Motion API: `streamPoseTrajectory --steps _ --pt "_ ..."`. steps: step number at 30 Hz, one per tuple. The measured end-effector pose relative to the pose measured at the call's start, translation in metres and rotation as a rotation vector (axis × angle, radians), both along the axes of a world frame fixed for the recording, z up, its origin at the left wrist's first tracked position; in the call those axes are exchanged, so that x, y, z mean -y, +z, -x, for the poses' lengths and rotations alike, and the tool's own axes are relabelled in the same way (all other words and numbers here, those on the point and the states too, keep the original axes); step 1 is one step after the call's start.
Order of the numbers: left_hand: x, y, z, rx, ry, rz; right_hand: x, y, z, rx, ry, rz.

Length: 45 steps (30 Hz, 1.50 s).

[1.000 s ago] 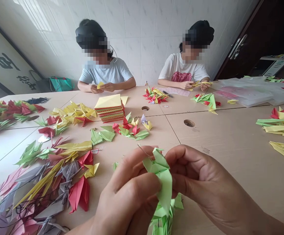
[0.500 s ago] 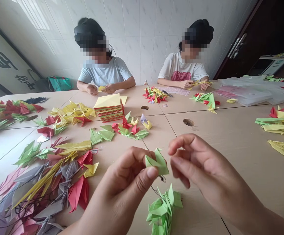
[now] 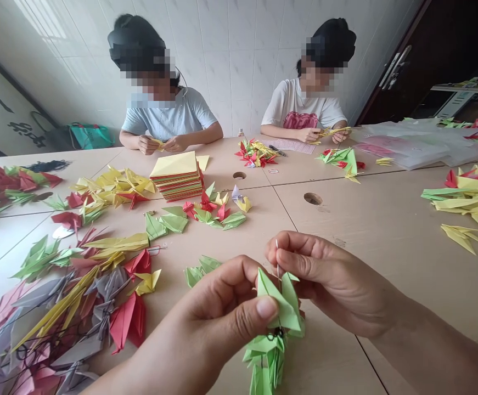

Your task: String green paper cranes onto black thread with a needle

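A folded green paper crane point(image 3: 279, 304) is pinched between the thumb and fingers of my left hand point(image 3: 226, 307). Thumb and forefinger of my right hand point(image 3: 325, 274) grip a thin needle point(image 3: 278, 258), which stands upright at the crane's middle. Dark thread shows in a small loop under the crane. Below it, a bunch of green folded cranes point(image 3: 265, 365) hangs or rests near the table's front edge; which of the two I cannot tell. More green folded paper point(image 3: 201, 270) lies just behind my left hand.
Coloured paper cranes point(image 3: 69, 307) with black thread cover the left of the table. A stack of square paper point(image 3: 176, 176) stands beyond. Two people sit opposite, their hands on yellow paper. Yellow folded pieces point(image 3: 469, 197) and plastic sheets point(image 3: 415, 144) lie at the right.
My right hand has closed on the needle at the crane; before, it was beside the crane with fingers apart. The green crane has moved slightly down. The view has shifted a little.
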<state>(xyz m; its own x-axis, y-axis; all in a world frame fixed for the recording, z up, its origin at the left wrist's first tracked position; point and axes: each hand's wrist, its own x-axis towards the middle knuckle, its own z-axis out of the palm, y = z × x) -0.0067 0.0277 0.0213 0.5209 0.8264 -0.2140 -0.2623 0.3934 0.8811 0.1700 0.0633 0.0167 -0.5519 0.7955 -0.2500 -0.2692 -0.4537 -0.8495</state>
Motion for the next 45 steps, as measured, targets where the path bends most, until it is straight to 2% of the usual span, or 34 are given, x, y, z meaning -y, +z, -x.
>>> streamPoseTrajectory --steps 5,17,24,34,45 --pt "-0.002 -0.001 0.001 0.049 0.002 0.048 0.003 -0.002 0.001 0.026 -0.090 -0.032" --pt "-0.003 -0.002 0.002 0.236 0.036 0.095 0.004 -0.006 0.004 -0.089 -0.159 -0.022" --pt "-0.004 0.000 -0.001 0.270 0.054 0.162 0.003 -0.008 0.006 -0.134 -0.142 0.044" --pt "-0.002 0.005 -0.002 0.393 0.098 0.257 0.005 -0.013 0.008 -0.369 -0.044 0.148" --pt "-0.001 0.008 -0.002 0.393 0.095 0.217 0.012 -0.016 0.014 -0.513 -0.071 0.213"
